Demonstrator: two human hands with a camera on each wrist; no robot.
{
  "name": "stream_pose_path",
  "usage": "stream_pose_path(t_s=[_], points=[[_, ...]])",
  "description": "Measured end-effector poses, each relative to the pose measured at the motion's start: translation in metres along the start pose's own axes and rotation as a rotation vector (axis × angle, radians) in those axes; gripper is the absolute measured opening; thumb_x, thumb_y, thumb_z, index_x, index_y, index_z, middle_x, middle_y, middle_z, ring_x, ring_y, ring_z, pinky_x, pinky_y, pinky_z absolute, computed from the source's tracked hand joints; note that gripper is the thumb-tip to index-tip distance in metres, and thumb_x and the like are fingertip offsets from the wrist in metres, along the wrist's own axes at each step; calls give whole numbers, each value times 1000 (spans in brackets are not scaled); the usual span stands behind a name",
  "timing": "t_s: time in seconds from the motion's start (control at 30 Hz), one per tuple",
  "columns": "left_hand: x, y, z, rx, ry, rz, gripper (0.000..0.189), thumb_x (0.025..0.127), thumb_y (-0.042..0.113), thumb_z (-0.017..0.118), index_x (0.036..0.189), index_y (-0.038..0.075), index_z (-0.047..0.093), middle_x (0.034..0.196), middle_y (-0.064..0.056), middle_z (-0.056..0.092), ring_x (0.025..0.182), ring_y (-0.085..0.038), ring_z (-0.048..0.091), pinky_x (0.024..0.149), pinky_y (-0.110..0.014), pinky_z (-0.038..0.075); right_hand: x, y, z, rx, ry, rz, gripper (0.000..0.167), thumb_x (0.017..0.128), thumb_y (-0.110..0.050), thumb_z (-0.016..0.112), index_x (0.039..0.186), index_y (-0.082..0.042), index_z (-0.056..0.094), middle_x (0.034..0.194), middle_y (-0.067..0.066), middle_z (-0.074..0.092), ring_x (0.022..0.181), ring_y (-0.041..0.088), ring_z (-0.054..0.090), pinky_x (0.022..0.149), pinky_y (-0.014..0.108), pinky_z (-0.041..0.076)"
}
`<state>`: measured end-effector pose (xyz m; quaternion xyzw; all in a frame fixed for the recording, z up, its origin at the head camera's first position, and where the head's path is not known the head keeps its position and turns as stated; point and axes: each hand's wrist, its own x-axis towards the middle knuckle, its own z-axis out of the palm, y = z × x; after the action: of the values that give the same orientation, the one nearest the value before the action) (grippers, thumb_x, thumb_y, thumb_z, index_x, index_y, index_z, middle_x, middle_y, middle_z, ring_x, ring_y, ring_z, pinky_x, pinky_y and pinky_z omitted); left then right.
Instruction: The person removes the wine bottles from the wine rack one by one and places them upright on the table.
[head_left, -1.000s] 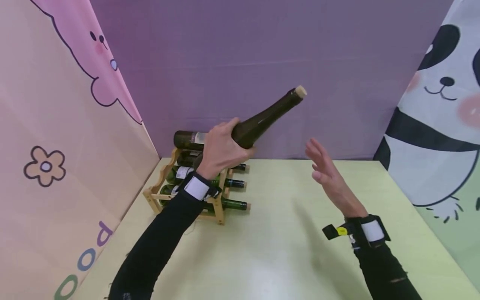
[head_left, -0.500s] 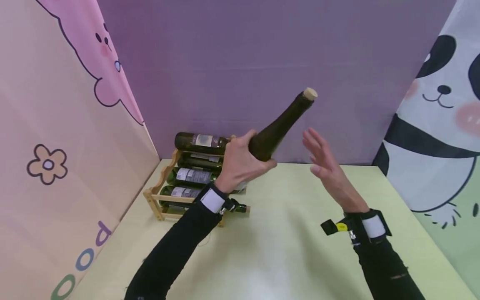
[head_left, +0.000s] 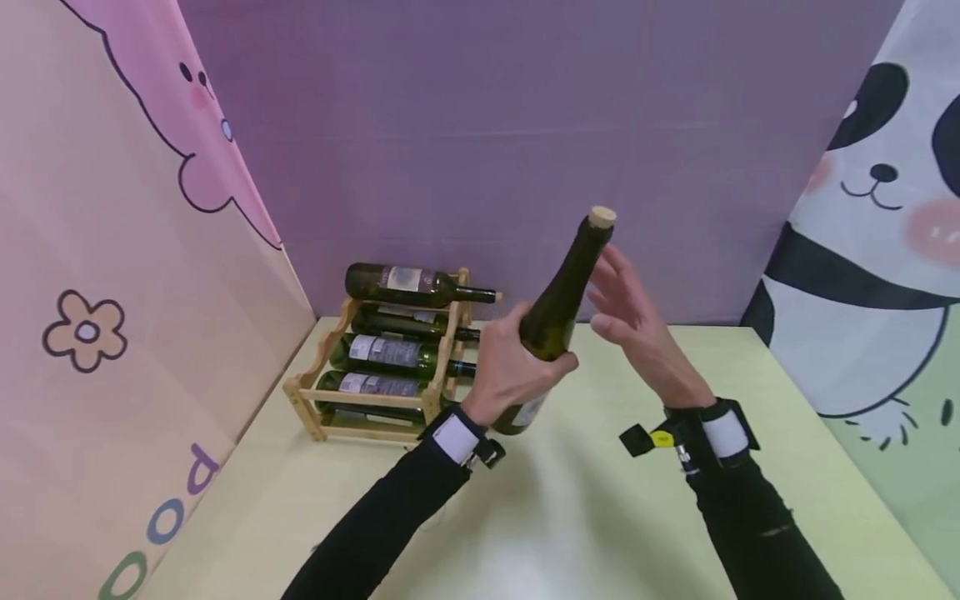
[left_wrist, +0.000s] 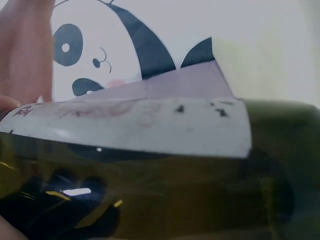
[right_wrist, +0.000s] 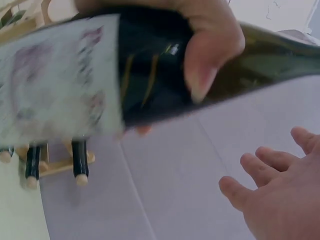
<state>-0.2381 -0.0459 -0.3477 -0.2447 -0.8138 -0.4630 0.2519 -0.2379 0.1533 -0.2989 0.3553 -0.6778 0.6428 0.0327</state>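
A dark green wine bottle (head_left: 558, 304) is held above the table, tilted with its corked neck up and to the right. My left hand (head_left: 513, 367) grips it round the upper body. Its pale cork (head_left: 602, 217) points upward. Just right of the neck, my right hand (head_left: 637, 329) has its fingers extended; in the right wrist view these fingers (right_wrist: 260, 170) are apart from the glass. That view also shows the left thumb (right_wrist: 212, 60) curled over the bottle above a worn white label (right_wrist: 60, 80). The bottle's side fills the lower left wrist view.
A wooden wine rack (head_left: 360, 397) stands on the pale table (head_left: 622, 533) at back left. Several corked bottles lie in it, one wine bottle (head_left: 408, 285) on its top level. A purple backdrop (head_left: 480, 125) rises behind, with printed panels on both sides.
My left hand has carried the bottle right and lower, away from the rack, turning it more upright. My right hand has shifted slightly left, nearer the neck.
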Motion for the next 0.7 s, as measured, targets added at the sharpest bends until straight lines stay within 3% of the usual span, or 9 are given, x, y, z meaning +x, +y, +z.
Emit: stream_pose_path(t_s=[0.13,0.3,0.43,0.57,0.7], points=[[-10,-1,13,-40,-14,-35,37,76,34,78,100,9,64,79,-5,71,61,-11,64,56,-22,52,7,-3,8,37,-14,28,79,99,-24,62,164,-33,17,172,-3,20,160,28,16,119,75,11],[-22,-2,25,-62,-54,-78,42,79,33,79,110,9,64,91,-6,75,70,-11,69,63,-20,55,14,-4,22,33,0,47,80,96,-11,63,163,-26,22,170,1,26,159,24,24,126,60,19],[-29,-3,31,-87,-56,-72,48,78,31,79,118,9,63,97,-8,77,76,-14,73,67,-20,56,17,-3,32,38,3,78,79,96,-8,64,163,-21,24,169,5,30,157,24,29,127,50,24],[-31,-5,36,-109,-59,-42,48,79,28,79,118,7,62,99,-9,77,78,-17,74,69,-20,57,17,-2,38,8,34,126,64,99,-17,64,157,-16,38,161,7,44,150,22,41,124,53,28],[-35,-7,39,-113,-50,-48,47,79,28,80,118,8,63,99,-8,77,80,-14,73,71,-20,57,18,0,42,9,63,193,42,101,-30,65,136,-8,61,138,9,67,130,23,63,115,50,43]])
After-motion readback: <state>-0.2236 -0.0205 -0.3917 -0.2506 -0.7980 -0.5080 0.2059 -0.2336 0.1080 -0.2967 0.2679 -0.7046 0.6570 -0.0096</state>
